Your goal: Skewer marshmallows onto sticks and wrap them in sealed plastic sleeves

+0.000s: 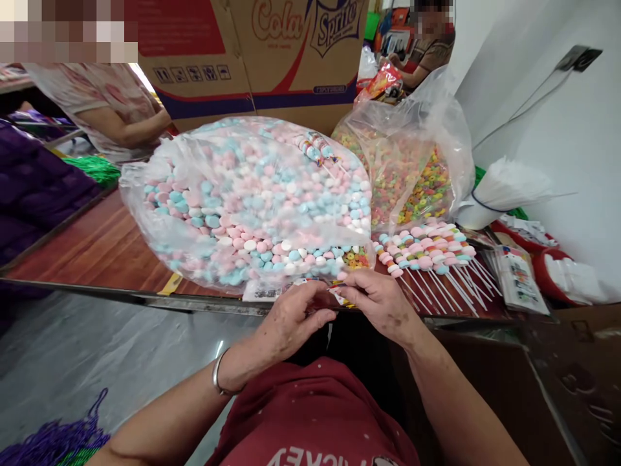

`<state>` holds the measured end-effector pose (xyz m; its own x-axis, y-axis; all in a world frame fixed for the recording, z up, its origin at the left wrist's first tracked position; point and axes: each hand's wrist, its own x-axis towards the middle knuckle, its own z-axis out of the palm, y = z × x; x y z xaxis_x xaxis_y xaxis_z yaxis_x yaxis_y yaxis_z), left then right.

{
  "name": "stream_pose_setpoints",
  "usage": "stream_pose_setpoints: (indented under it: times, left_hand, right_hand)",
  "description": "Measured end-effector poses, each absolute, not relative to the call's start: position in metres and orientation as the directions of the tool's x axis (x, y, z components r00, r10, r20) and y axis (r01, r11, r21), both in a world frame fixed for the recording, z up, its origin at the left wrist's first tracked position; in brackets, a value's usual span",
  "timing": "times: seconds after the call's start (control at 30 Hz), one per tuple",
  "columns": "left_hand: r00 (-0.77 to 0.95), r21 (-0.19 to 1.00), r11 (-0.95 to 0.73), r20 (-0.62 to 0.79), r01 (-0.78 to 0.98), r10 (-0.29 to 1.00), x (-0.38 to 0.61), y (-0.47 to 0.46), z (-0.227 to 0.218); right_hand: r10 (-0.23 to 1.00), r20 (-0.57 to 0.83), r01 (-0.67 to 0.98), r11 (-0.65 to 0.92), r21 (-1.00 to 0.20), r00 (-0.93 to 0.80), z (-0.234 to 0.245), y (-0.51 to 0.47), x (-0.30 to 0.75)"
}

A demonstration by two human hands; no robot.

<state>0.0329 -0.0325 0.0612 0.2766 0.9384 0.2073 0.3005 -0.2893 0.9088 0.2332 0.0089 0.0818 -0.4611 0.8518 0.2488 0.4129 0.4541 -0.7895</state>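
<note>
At the table's front edge, my left hand point(294, 318) curls its fingers over a small printed plastic wrapper point(336, 285), its thumb underneath. My right hand point(383, 305) pinches the wrapper's other side between thumb and fingers. What is inside the wrapper is mostly hidden by my hands. Just beyond lies a large clear bag of pink, blue and white marshmallows point(252, 188). Two wrapped candy skewers point(310, 150) rest on top of it. Right of my right hand, several marshmallow skewers point(427, 246) lie in a pile, their white sticks pointing toward me.
Colourful ring candies fill a clear bag point(402, 175) at the back right. White sticks stand bundled in a container point(490, 197), near a stack of flat printed packets point(521, 278). Behind is a tall cardboard box point(204, 97). Two other people point(111, 110) are beyond the table.
</note>
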Motion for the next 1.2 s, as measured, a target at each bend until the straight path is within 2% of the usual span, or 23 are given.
stream_pose_setpoints:
  times: [0.1, 0.2, 0.3, 0.43, 0.5, 0.57, 0.63, 0.77, 0.87, 1.0, 1.13, 1.2]
  left_hand:
    - [0.255, 0.917, -0.275, 0.203, 0.288, 0.945, 0.038, -0.030, 0.060]
    - [0.295, 0.972, -0.129, 0.068, 0.195, 0.953, 0.038, -0.027, 0.060]
    - [0.375, 0.994, -0.016, -0.025, 0.107, 0.927, 0.036, -0.026, 0.061]
    - [0.428, 0.999, 0.045, -0.046, 0.012, 0.903, 0.037, -0.028, 0.055]
    - [0.389, 0.998, 0.060, -0.043, -0.032, 0.920, 0.039, -0.029, 0.047]
    - [0.294, 0.999, 0.026, -0.013, -0.040, 0.956, 0.040, -0.031, 0.039]
    - [0.228, 0.997, -0.068, 0.061, 0.024, 0.972, 0.039, -0.034, 0.034]
    - [0.258, 0.952, -0.241, 0.189, 0.187, 0.947, 0.036, -0.037, 0.031]
    - [0.254, 0.936, -0.286, 0.232, 0.202, 0.939, 0.036, -0.038, 0.031]
    - [0.265, 0.916, -0.323, 0.259, 0.239, 0.929, 0.037, -0.038, 0.028]
    - [0.351, 0.895, -0.361, 0.260, 0.262, 0.900, 0.036, -0.038, 0.026]
    - [0.416, 0.863, -0.422, 0.288, 0.277, 0.863, 0.035, -0.038, 0.025]
  right_hand:
    - [0.813, 0.299, 0.386, 0.518, -0.763, -0.500, 0.078, 0.007, 0.231]
    - [0.799, 0.307, 0.337, 0.520, -0.785, -0.517, 0.075, 0.003, 0.232]
    - [0.812, 0.251, 0.285, 0.447, -0.848, -0.526, 0.074, -0.001, 0.234]
    - [0.840, 0.160, 0.212, 0.307, -0.928, -0.519, 0.074, -0.006, 0.235]
    - [0.863, 0.140, 0.191, 0.261, -0.946, -0.485, 0.074, -0.008, 0.234]
    - [0.889, 0.140, 0.200, 0.247, -0.948, -0.437, 0.073, -0.010, 0.233]
    - [0.904, 0.141, 0.226, 0.249, -0.942, -0.405, 0.071, -0.012, 0.233]
    - [0.918, 0.144, 0.215, 0.235, -0.948, -0.368, 0.067, -0.017, 0.235]
    - [0.899, 0.271, 0.238, 0.362, -0.901, -0.344, 0.065, -0.022, 0.238]
    - [0.780, 0.436, 0.295, 0.589, -0.752, -0.448, 0.069, -0.025, 0.243]
    - [0.710, 0.436, 0.315, 0.663, -0.679, -0.554, 0.076, -0.025, 0.246]
    - [0.707, 0.377, 0.322, 0.644, -0.694, -0.599, 0.078, -0.026, 0.247]
